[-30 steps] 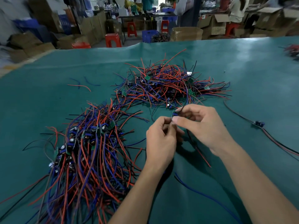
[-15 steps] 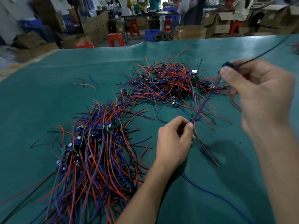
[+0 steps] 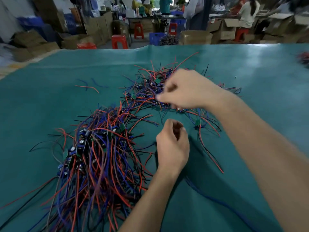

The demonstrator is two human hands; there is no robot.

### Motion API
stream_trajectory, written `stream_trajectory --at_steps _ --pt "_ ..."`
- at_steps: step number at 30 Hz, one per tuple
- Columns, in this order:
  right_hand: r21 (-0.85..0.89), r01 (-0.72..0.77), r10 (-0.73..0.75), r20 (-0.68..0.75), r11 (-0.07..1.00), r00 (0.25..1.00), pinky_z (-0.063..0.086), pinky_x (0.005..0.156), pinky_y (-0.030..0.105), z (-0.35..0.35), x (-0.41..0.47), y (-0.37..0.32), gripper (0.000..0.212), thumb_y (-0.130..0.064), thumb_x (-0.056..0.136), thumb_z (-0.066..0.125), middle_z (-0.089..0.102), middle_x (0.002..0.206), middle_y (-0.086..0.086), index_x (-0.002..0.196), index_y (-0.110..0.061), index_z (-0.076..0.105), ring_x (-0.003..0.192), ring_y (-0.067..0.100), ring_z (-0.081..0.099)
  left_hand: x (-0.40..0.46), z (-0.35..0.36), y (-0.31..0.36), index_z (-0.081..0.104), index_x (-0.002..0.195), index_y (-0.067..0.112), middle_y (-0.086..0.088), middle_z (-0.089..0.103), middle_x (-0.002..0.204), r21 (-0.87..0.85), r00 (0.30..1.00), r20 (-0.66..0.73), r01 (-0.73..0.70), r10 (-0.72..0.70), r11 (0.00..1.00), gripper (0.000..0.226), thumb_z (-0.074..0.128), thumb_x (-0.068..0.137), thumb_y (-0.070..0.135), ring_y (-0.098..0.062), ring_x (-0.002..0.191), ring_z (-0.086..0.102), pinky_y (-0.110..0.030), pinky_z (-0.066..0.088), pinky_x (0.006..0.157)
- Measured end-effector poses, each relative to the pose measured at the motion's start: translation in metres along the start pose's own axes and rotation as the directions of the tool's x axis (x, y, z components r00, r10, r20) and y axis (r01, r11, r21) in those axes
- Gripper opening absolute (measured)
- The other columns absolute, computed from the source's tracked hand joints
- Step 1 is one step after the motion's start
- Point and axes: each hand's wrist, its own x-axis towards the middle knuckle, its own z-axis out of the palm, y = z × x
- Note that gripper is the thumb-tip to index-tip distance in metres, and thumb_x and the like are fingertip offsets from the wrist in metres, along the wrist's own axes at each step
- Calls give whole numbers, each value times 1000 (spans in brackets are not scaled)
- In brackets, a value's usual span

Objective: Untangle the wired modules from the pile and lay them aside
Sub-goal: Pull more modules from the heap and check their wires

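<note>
- Head view: the right hand (image 3: 189, 91) reached over the far tangle of thin red, blue and black wires with small green circuit modules (image 3: 150, 91), apparently fishing for the next piece; its grip was blurred, so I could not tell whether it pinched a wire.
- The left hand (image 3: 173, 144) hovered above the smooth teal-covered surface (image 3: 41, 106), fingers loosely curled, holding nothing visible.
- The nearer, denser heap of wired modules (image 3: 93, 156) sprawled at left, strands limp and springy.
- One loose green module with red and black leads (image 3: 198, 123) lay just beside the far tangle.
</note>
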Motion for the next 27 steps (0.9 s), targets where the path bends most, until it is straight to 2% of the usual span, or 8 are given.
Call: stream_trajectory --at_steps 1,5,12,15,17,20,22,27 --pt "37 -46 51 -132 998 990 57 86 36 18 -28 17 37 -46 90 66 75 79 12 70 -15 71 85 31 70 0 0 1 58 90 14 1 65 77 11 1000 -3 3 -3 1000 4 58 93 13 -23 71 62 -45 56 70" --pt "15 -451 450 -98 892 887 56 88 39 74 -43 68 38 -63 77 74 70 102 8 78 -27 63 100 32 66 0 0 2 53 90 16 4 62 76 60 1000 -10 13 -12 998 5 57 91 12 -16 70 58 -34 49 71" --pt "471 -349 535 -349 810 770 47 70 30 117 -51 102 12 -27 76 76 72 73 -3 79 -25 64 74 21 65 1 0 0 55 93 15 8 60 76 85 999 -1 32 -32 996 5 59 93 13 -1 67 54 -13 40 61" --pt "936 -59 626 -185 347 757 43 49 24 103 -61 106 6 -12 86 70 70 60 4 80 -14 69 50 17 58 1 1 -2 55 94 17 9 60 77 78 999 15 36 -37 996 5 59 93 14 0 65 53 -16 43 61" --pt "998 52 606 -17 -41 795 43 43 21 91 -68 104 9 -12 92 62 69 63 8 84 -9 65 47 13 56 1 1 -2 55 94 18 8 60 77 61 999 24 33 -35 998 5 59 94 14 -2 64 53 -22 48 63" --pt "953 66 460 81 -294 884 50 49 19 81 -74 104 15 -18 90 62 72 74 7 92 -7 72 54 11 62 2 1 -4 56 92 20 4 64 77 35 998 40 57 -58 998 5 57 95 16 -12 67 60 -41 55 69" --pt "939 52 342 72 -339 937 54 55 19 81 -76 102 25 -22 84 64 74 81 6 101 -7 75 62 10 66 1 2 -4 56 90 22 1 67 76 23 998 44 53 -54 998 7 55 96 22 -21 71 65 -50 56 71" --pt "995 -5 194 24 -97 981 56 60 23 95 -69 90 30 -16 81 66 76 93 14 111 -16 68 72 16 71 -1 1 -2 61 83 20 1 67 66 -100 995 95 52 -42 994 37 44 94 51 -16 58 60 -44 52 61"
